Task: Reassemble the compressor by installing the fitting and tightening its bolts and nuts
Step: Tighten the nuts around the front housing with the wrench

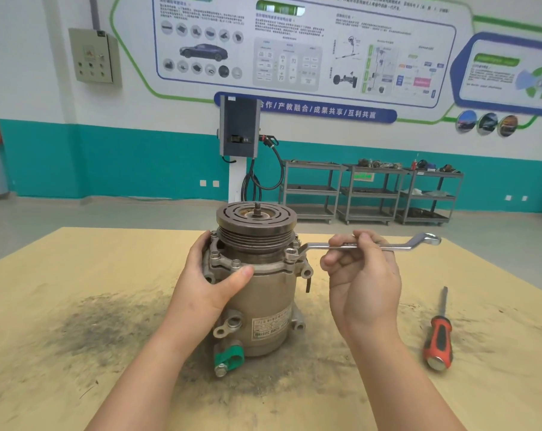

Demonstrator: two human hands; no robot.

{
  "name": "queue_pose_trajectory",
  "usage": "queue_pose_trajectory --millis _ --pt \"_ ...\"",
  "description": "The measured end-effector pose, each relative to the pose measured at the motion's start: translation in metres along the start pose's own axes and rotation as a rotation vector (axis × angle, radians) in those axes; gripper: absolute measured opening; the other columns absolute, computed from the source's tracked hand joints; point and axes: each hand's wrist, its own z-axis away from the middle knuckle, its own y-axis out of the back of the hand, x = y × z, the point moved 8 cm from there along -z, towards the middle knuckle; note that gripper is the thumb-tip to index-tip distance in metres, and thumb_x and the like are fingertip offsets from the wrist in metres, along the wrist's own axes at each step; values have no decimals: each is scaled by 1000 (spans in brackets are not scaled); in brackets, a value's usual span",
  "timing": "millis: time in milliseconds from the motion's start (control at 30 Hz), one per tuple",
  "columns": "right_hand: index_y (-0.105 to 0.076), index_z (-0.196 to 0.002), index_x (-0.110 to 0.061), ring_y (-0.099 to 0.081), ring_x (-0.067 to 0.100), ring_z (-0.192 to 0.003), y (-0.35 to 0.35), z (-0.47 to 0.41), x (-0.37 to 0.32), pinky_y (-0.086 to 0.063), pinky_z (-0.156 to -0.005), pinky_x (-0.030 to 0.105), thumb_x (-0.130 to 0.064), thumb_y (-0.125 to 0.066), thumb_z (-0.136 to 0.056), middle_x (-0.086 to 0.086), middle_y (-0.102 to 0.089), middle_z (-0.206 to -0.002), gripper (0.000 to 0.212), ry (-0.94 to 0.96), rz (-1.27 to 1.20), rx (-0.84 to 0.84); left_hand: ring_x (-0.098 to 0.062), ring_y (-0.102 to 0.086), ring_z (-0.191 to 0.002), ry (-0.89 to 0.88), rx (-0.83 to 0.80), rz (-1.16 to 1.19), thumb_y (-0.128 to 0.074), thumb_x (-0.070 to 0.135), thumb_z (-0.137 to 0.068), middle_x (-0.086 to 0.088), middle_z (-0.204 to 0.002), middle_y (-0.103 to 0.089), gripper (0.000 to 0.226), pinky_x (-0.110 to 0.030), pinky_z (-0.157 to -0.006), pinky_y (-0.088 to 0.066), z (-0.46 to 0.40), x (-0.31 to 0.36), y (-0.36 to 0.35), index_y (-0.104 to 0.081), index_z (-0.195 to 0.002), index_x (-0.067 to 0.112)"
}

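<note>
The compressor (265, 303) stands upright on the wooden table (76, 275), its grooved pulley (256, 219) on top with a threaded shaft poking up. My left hand (212, 275) wraps around its left side, thumb pressed on the flange beside a bolt head. My right hand (361, 275) pinches the shaft of a silver ring wrench (397, 245). The wrench's near ring end (291, 254) sits over a bolt on the right side of the flange. A green cap (230, 356) covers a port at the bottom.
A red and black screwdriver (438, 334) lies on the table to the right of my right arm. Dark grime stains the table left of the compressor. Beyond the table stand grey shelf carts (369, 194) and a charging post (239, 132) against the wall.
</note>
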Motion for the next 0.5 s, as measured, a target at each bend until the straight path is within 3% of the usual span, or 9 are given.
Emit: queue_pose_trajectory --millis 233,333,400,500 --pt "-47 -84 -11 -42 15 -41 5 -12 19 -38 -42 21 -8 -34 -100 4 -53 -55 21 -239 -106 1 23 -52 -102 5 3 -24 -75 58 -58 54 -101 -51 93 -7 -71 -50 0 0 1 -31 -139 45" --pt "-50 -76 -12 -31 14 -36 4 -8 19 -30 -39 18 -18 -39 -99 1 -42 -49 26 -210 -149 25 24 -52 -101 12 -8 -5 -78 61 -58 55 -100 -51 93 -4 -71 -49 -1 1 0 -30 -136 45" --pt "-53 -68 -16 -31 15 -35 2 0 8 -29 -40 19 -21 -41 -98 1 -42 -48 32 -62 -92 -7 23 -53 -102 9 -9 -3 -81 62 -61 54 -102 -51 95 -3 -72 -49 -2 1 -1 -31 -138 44" --pt "-54 -67 -23 -42 15 -45 -17 38 -19 -37 -46 23 -21 -44 -93 -1 -52 -55 28 433 304 -148 17 -55 -104 11 -10 11 -83 61 -57 50 -107 -53 98 -5 -74 -50 -3 0 -2 -33 -140 42"
